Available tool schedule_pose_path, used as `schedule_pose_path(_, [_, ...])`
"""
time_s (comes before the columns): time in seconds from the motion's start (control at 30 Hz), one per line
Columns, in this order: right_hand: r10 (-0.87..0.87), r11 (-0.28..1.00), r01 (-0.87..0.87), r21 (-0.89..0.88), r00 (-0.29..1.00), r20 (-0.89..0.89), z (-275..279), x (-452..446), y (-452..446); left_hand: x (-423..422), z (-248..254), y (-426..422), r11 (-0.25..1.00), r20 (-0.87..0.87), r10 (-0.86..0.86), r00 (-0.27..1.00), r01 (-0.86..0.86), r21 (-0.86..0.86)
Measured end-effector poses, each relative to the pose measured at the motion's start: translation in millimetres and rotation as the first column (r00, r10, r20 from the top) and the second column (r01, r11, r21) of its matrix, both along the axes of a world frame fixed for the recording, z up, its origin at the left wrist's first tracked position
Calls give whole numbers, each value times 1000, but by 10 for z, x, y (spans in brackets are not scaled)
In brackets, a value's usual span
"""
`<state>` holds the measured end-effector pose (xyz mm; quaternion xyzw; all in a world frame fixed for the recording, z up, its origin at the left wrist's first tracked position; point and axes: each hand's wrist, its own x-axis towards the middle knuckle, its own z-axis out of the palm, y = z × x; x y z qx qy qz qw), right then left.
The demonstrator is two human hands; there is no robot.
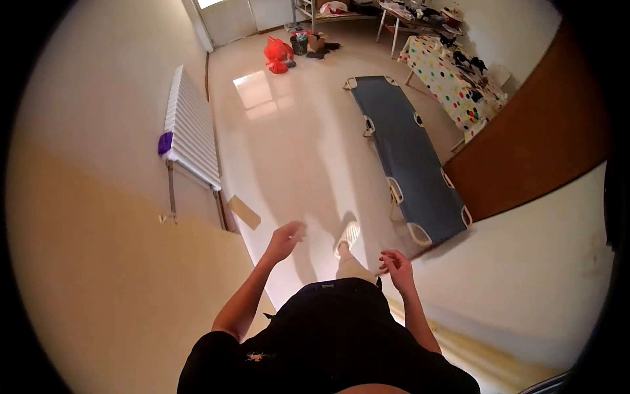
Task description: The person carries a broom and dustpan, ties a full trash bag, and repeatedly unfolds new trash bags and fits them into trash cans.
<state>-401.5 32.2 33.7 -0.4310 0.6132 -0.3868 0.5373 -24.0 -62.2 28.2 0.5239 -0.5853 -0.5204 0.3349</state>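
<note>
The floor (pixel 282 157) carries one folding bed (pixel 408 157) at right; one radiator (pixel 190 131) stands left. Near, one left hand (pixel 284 241) and one right hand (pixel 398 269) hang, loosely half-spread.

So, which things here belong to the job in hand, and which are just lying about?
Likely the job's, being nearest the empty left hand and right hand:
long blue-grey fabric folding cot
flat tan rectangular piece

Likely just lying about:
red plastic bags
purple item on white ribbed radiator

bright daylight | window-shaped glare, soft shadows on floor (pixel 272 154) | fisheye bend, black corners
</note>
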Motion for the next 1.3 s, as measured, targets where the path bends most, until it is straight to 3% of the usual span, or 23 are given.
schedule_pose_path(0.1, [34, 999, -34, -23, 999, -19, -208, -105, -1224, 147, -399, -926, 998, 72, 50, 996, -52, 37])
schedule_pose_path(0.17, [64, 998, -63, -19, 998, 27, -282, -69, -2155, 151, -340, -1457, 986, 101, 103, 990, -115, 122])
schedule_pose_path(0.33, [261, 949, -264, -172, 964, -40, 282, 279, -4534, 297, -228, -2635, 950, 88, 212, 973, -226, 215])
schedule_pose_path(0.5, [334, 896, -332, -296, 942, -44, 856, 693, -6617, 478, -291, -3870, 903, 85, 337, 938, -347, 252])
schedule_pose_path(0.6, [345, 896, -342, -285, 938, -39, 764, 886, -7651, 674, -536, -4791, 886, 81, 388, 918, -395, 241])
schedule_pose_path(0.73, [329, 933, -338, -124, 940, -87, 186, 989, -8780, 1029, -793, -6293, 879, 78, 418, 905, -425, 216])
schedule_pose_path(0.8, [290, 957, -291, 14, 950, -113, 122, 1035, -9149, 1162, -616, -7163, 892, 59, 400, 915, -403, 203])
schedule_pose_path(0.87, [289, 957, -286, 37, 954, -86, 140, 1093, -9579, 1271, -536, -8088, 929, 22, 341, 940, -341, 147])
schedule_pose_path(1.0, [195, 978, -190, 90, 979, -56, 109, 1199, -10567, 1364, -81, -9987, 984, 116, 174, 978, -167, -66])
schedule_pose_path(1.1, [137, 987, -133, 92, 990, -38, -88, 1198, -11391, 1301, 258, -11159, 985, 121, 168, 978, -161, -69])
schedule_pose_path(1.3, [122, 989, -121, 81, 993, -4, -655, 1057, -13514, 1192, -183, -12933, 981, 145, 192, 971, -194, 3])
